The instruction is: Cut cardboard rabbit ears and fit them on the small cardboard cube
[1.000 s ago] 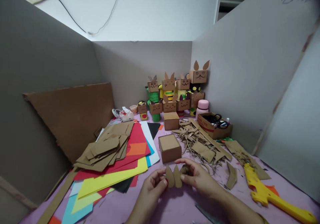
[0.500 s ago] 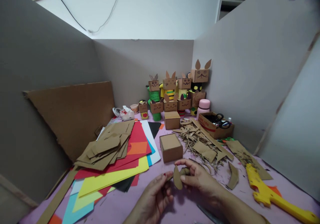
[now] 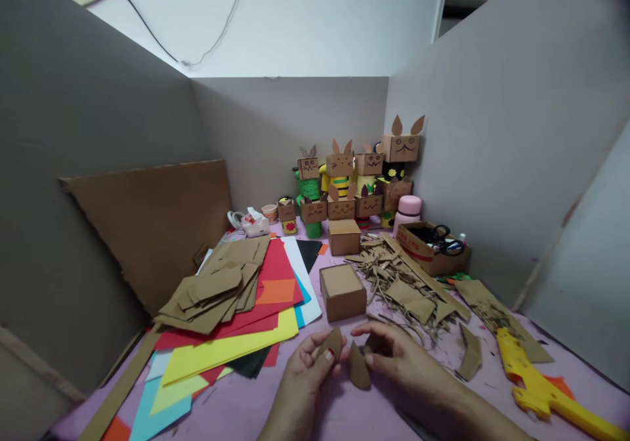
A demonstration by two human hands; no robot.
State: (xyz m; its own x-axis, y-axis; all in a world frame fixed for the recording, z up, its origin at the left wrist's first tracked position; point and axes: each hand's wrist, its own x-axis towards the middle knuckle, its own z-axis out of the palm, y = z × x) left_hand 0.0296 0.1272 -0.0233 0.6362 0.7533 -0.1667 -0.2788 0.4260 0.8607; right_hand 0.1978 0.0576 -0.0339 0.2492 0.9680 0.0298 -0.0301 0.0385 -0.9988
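My left hand pinches a leaf-shaped cardboard piece between thumb and fingers, its point upward. A second leaf-shaped cardboard piece is gripped at its edge by my right hand, whose thumb presses its side while the index finger stretches out above. The two pieces are side by side, a small gap apart. Just beyond my hands stands a closed cardboard box on the purple table cover. Behind it is a smaller cardboard box.
At left lie stacked cardboard sheets and coloured paper. Cardboard scraps are heaped at right, near a yellow glue gun and a box of scissors. Several cardboard animal figures stand at the back.
My left hand has turned and raised its piece, so its flat face now shows. My hands have drawn slightly apart, and the right piece has tilted. The camera has shifted a little left.
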